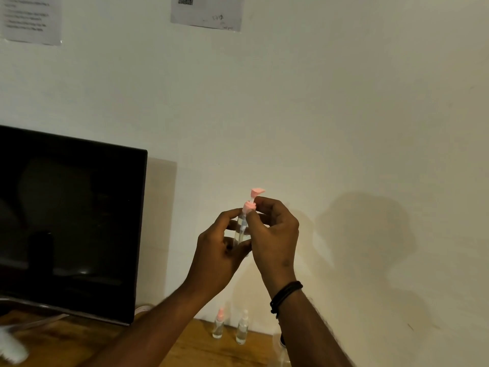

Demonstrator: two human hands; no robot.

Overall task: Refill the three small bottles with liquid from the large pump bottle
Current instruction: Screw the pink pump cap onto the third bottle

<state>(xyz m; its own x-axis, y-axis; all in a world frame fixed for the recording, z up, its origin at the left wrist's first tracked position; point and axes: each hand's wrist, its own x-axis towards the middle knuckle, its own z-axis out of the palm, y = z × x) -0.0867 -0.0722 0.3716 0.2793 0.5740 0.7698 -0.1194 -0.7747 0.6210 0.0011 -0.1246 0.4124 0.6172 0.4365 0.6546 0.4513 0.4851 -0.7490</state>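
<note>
A dark monitor [66,223] fills the left of the wooden table [201,348], and two small bottles stand upright near the wall below the raised arms, one with a pink top [218,324] and one with a clear top [242,327], set just beside each other. A clear shape at the bottom edge by the right forearm may be the large pump bottle, but I cannot tell. Up in the air, the left hand [219,250] wraps its fingers round the body of a third small bottle [240,231], holding it upright. The right hand [272,229] pinches the pink collar [249,206] of its pump top between thumb and fingertips. It looks like the cap is being screwed, on or off I cannot say. The bottle should stay vertical and the turning come from the fingertips alone, so nothing spills.
</note>
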